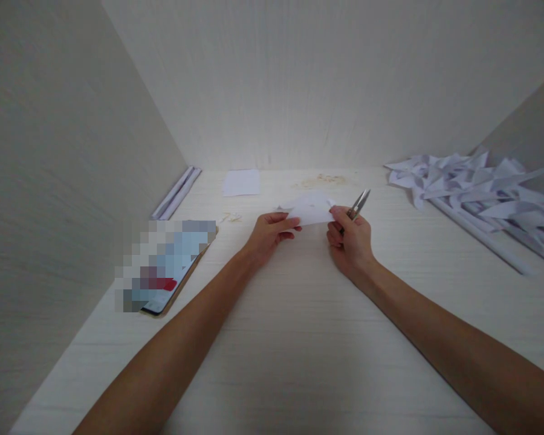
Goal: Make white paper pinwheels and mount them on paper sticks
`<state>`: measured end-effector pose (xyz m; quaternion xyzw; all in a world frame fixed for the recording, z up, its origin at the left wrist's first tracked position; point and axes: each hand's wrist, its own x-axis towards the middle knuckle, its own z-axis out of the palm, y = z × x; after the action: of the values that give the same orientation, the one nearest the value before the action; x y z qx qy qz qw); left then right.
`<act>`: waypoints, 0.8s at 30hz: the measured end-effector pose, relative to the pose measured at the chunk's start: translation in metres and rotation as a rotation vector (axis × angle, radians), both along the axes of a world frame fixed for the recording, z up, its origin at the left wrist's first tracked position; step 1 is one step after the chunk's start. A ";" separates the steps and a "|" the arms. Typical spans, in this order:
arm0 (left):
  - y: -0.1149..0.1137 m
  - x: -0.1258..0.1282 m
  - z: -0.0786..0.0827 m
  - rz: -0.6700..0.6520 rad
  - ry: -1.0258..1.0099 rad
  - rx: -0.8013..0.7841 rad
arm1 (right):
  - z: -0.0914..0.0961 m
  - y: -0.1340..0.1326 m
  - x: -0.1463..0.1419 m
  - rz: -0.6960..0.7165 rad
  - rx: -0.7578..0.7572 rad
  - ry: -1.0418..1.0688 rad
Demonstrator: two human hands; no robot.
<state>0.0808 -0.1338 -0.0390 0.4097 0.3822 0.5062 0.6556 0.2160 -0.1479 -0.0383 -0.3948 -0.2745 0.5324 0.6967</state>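
Observation:
A small white sheet of paper (pixel 312 207) is stretched between my two hands, above the table. My left hand (pixel 272 232) pinches its left edge between thumb and fingers. At the paper's right corner, the thumb and forefinger of my right hand (pixel 351 238) are closed on it. Small metal scissors (pixel 359 204) are also tucked in my right hand, their blades pointing up and away; the handles are mostly hidden by the fingers. Part of the paper seems cut or folded near its top.
A square white sheet (pixel 242 182) lies at the back. Two rolled paper tubes (pixel 176 192) rest by the left wall, near a partly blurred phone (pixel 181 266). Paper pinwheels on sticks (pixel 476 187) are heaped at right. Small scraps (pixel 324 180) lie along the back wall.

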 end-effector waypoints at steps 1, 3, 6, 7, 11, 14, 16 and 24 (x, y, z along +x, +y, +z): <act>0.000 0.000 0.000 0.017 0.012 0.016 | 0.000 0.001 0.000 0.006 0.007 0.018; 0.000 0.002 -0.001 0.086 0.028 0.058 | 0.000 0.000 0.000 0.030 0.021 0.041; -0.001 0.007 -0.003 0.165 0.056 0.115 | 0.000 -0.003 -0.004 0.078 0.023 0.019; -0.002 0.009 -0.004 0.166 0.076 0.128 | 0.000 -0.005 -0.005 0.099 0.022 0.003; -0.007 0.015 -0.004 0.080 0.124 0.146 | -0.001 -0.010 -0.009 0.162 0.041 -0.038; -0.008 0.010 -0.001 -0.076 -0.054 0.092 | -0.002 -0.009 -0.007 0.158 0.052 -0.019; -0.007 0.004 0.002 -0.182 -0.214 0.026 | -0.003 -0.007 -0.005 0.138 0.061 -0.001; -0.008 0.015 0.001 0.060 -0.194 -0.015 | -0.005 -0.009 -0.009 0.115 0.079 -0.135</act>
<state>0.0960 -0.1423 -0.0379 0.3421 0.3329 0.5599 0.6773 0.2067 -0.1566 -0.0433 -0.3856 -0.3640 0.5324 0.6598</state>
